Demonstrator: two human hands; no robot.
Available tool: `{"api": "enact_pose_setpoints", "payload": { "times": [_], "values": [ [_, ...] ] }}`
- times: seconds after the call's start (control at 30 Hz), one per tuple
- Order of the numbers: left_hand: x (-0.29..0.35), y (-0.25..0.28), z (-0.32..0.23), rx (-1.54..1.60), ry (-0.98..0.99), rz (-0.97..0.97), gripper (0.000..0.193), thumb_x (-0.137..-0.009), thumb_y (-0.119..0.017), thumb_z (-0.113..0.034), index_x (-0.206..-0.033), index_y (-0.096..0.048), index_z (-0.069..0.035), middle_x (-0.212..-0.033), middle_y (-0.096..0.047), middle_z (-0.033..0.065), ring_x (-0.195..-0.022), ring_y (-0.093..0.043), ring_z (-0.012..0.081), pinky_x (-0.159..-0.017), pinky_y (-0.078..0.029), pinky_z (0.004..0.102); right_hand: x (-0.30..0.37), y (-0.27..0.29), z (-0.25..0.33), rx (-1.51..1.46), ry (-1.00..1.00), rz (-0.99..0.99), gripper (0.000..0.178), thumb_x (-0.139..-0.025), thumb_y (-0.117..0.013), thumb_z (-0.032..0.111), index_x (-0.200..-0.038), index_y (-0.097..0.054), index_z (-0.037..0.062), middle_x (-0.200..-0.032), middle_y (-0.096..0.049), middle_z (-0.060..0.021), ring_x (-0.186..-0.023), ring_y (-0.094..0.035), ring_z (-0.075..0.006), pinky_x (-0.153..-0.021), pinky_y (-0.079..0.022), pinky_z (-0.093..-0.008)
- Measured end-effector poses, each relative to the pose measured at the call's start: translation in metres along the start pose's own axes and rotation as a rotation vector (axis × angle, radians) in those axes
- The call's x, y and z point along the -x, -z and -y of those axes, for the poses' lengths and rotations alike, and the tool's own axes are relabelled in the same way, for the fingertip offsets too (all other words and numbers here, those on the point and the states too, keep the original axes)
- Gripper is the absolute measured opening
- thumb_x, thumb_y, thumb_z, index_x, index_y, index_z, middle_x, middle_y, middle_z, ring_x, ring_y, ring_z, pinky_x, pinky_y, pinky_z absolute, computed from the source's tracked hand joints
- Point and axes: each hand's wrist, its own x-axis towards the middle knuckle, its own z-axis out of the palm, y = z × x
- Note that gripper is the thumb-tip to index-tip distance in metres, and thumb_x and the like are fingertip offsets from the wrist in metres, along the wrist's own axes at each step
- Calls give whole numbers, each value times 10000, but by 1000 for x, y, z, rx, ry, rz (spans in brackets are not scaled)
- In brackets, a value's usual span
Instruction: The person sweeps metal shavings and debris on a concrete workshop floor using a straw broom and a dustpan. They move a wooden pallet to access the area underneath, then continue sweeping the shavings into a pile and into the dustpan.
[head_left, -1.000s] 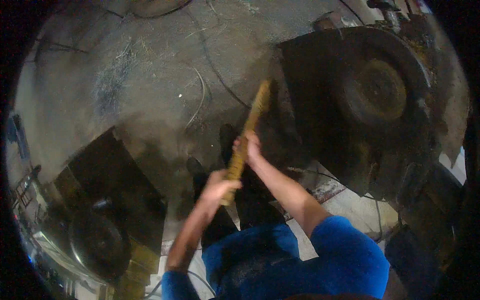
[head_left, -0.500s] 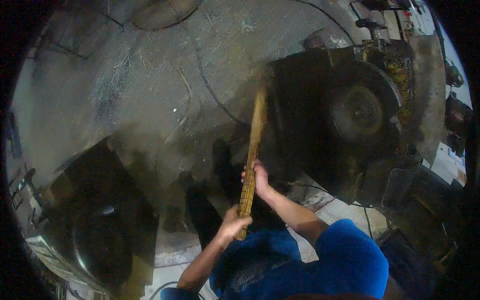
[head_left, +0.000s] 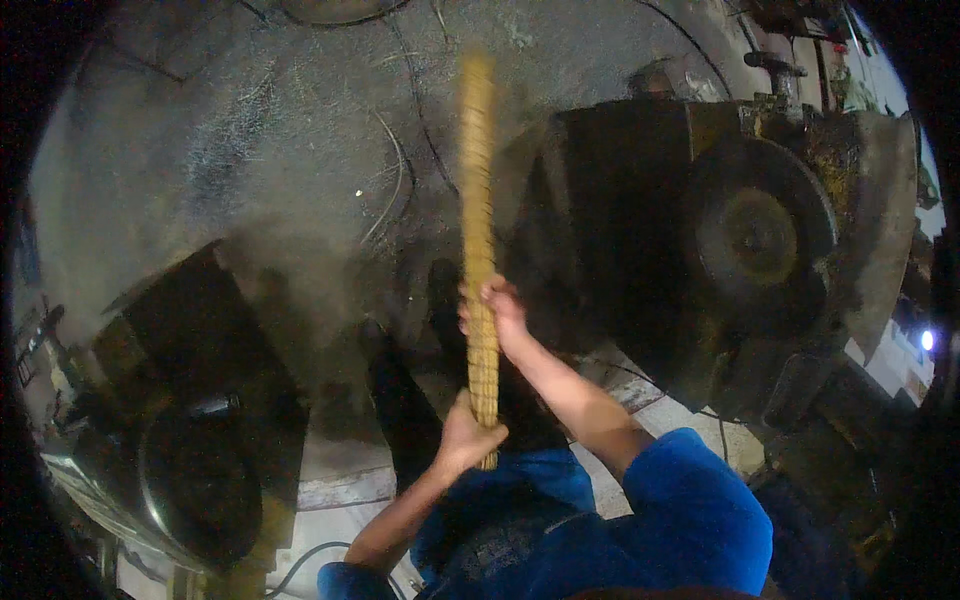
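Observation:
A long, straw-coloured rod (head_left: 481, 225), marked with close cross-ridges along its length, stands out in front of my body. My left hand (head_left: 470, 438) is wrapped around it close to its near end. Farther up, my right hand (head_left: 502, 312) grips the same rod from the right side, fingers curled round it. The rod's far end is blurred by motion and lies over the grey floor in the view. A short stub of the rod shows below my left hand, in front of my blue clothing.
To the right stands a large dark machine with a round wheel-like disc (head_left: 757, 238). Another dark machine (head_left: 200, 470) with a curved housing is at the lower left. Thin cables or rods lie on the stained grey floor (head_left: 290, 130). A round object (head_left: 340, 12) shows at the far edge.
The rod's far end has swung left and farther up the picture, so the rod is now nearly upright in view. My right hand has shifted slightly left and up with it; both hands keep hold.

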Motion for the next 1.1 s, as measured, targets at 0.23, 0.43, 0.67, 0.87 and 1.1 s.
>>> {"api": "enact_pose_setpoints", "payload": {
  "times": [0.23,0.43,0.67,0.87,1.1],
  "values": [
    [-77,39,-30,350,391,168,315,-592,-612,-120,-862,-524,17,-649,-526,53,-522,-500,151,-462,-397,259,-72,32,-8,85,-61,-206,183,-767,-439,243,-874,-433,95,-713,-469,-91,-566,-513,-217,-509,-459,-366],
    [-55,51,-31,201,169,-53,376,-581,-604,-65,-919,-477,41,-701,-542,83,-594,-521,171,-558,-443,304,-88,-41,-4,25,7,77,40,-738,-412,123,-715,-428,94,-735,-491,-95,-517,-518,-202,-418,-443,-338],
    [23,27,61,130,38,64,517,-573,-655,-87,-1040,-456,13,-852,-574,118,-798,-560,205,-749,-440,313,12,-2,-52,299,163,243,188,-586,-459,-105,-701,-471,43,-761,-483,-85,-654,-575,-208,-518,-500,-338],
    [100,48,120,80,199,-116,381,-583,-633,-70,-938,-521,10,-779,-582,107,-688,-565,194,-652,-456,301,63,-33,-102,620,344,541,236,-562,-512,-12,-798,-524,5,-857,-554,-91,-787,-546,-171,-719,-436,-284],
    [87,50,122,105,308,-439,243,-568,-616,-84,-767,-513,10,-637,-534,77,-539,-483,177,-535,-418,302,-56,-8,-55,998,403,769,510,-550,-553,70,-1059,-557,44,-1076,-541,-129,-970,-532,-245,-808,-425,-311]
  ]
}}
